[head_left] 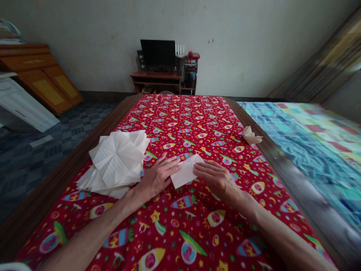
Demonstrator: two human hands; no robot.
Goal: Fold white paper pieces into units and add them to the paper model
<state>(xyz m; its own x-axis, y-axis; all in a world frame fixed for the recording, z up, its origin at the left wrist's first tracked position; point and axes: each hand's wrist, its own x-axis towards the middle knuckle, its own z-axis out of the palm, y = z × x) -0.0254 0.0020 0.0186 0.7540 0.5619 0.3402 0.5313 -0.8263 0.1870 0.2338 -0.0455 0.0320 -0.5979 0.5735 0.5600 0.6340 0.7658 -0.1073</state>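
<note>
Progress: I am judging this as early in the fold of the current sheet; the folded white paper (pixel 185 171) is lying flat between my hands, and it looks like a simple folded rectangle so far.
Done: one finished-looking folded piece (pixel 251 136) is sitting near the table's right edge, well apart from my hands.
Left: a loose stack of white sheets (pixel 117 162) is waiting on my left, touching or just beside my left wrist, so most of the paper appears unfolded.
Paper position: it is resting on the red rocket-print cloth (pixel 180 233), near the middle of the table (pixel 56 180), tilted slightly.
Left hand (pixel 158 177): I am pressing it palm-down, fingers spread flat onto the paper's left edge; nothing is pinched, just held down.
Right hand (pixel 216 177): I am laying it flat too, fingertips resting on the paper's right edge, fingers extended and close together.
Arms: both forearms are reaching in from the bottom corners, converging on the sheet.
</note>
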